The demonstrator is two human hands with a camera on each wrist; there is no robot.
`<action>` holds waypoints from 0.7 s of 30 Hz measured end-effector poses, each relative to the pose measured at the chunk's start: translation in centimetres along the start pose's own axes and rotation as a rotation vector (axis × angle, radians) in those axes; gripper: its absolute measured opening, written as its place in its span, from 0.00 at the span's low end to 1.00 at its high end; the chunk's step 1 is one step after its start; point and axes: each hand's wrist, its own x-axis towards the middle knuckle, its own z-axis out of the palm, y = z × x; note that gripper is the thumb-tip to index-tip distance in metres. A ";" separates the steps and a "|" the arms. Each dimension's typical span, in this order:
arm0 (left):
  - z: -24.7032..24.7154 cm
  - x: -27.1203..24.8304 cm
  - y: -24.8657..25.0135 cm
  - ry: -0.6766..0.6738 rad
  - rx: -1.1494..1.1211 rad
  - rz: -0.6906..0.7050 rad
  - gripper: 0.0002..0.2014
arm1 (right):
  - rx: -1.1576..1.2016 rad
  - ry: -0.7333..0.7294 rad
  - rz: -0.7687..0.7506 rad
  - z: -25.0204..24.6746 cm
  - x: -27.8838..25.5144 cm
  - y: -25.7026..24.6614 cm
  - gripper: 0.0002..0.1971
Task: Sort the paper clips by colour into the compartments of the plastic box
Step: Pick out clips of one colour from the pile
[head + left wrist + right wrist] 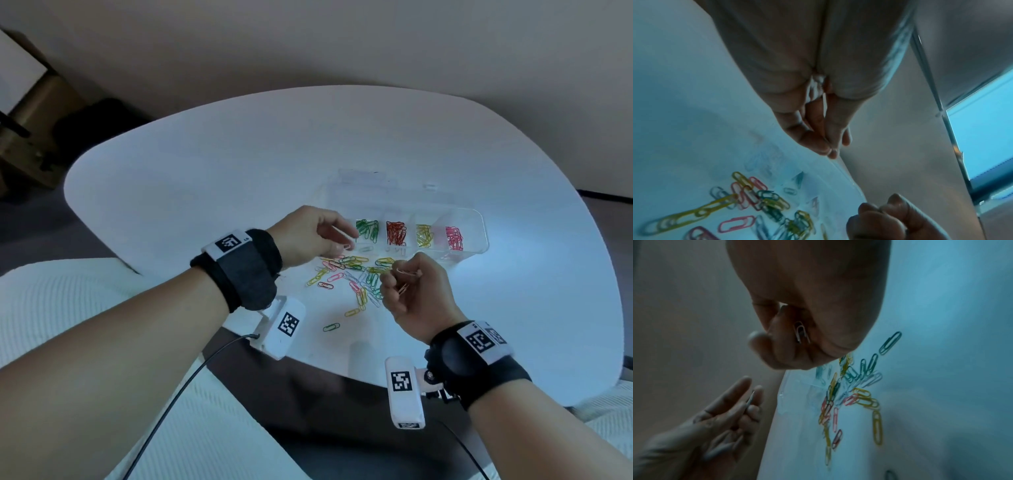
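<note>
The clear plastic box lies on the white table. Its back compartments hold green, red, yellow and pink clips. In front of it spreads a loose pile of mixed clips. My left hand hovers by the box's left end and pinches a pale clip. Over the pile's right side, my right hand is curled round a pale clip.
The box's clear lid lies open behind it. A single green clip lies near the table's front edge. A white ribbed cloth is below the table on the left. Wooden furniture stands far left.
</note>
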 end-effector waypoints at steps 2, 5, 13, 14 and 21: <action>-0.3 0.0 0.5 0.064 -0.114 -0.043 0.15 | 0.031 0.006 -0.021 0.5 -0.2 -0.4 0.12; -0.3 0.3 1.1 0.165 -0.222 -0.134 0.18 | -0.012 -0.002 -0.029 1.2 0.0 -0.7 0.14; 4.6 0.3 -1.2 0.013 0.761 -0.089 0.05 | -0.332 0.102 -0.118 1.6 0.8 -0.2 0.11; 4.8 0.4 -2.0 -0.015 0.858 -0.091 0.07 | -0.395 0.148 -0.123 1.5 0.8 -0.1 0.11; 4.5 2.2 -4.8 0.003 1.072 0.008 0.14 | -0.870 0.256 -0.175 0.0 0.3 -0.2 0.03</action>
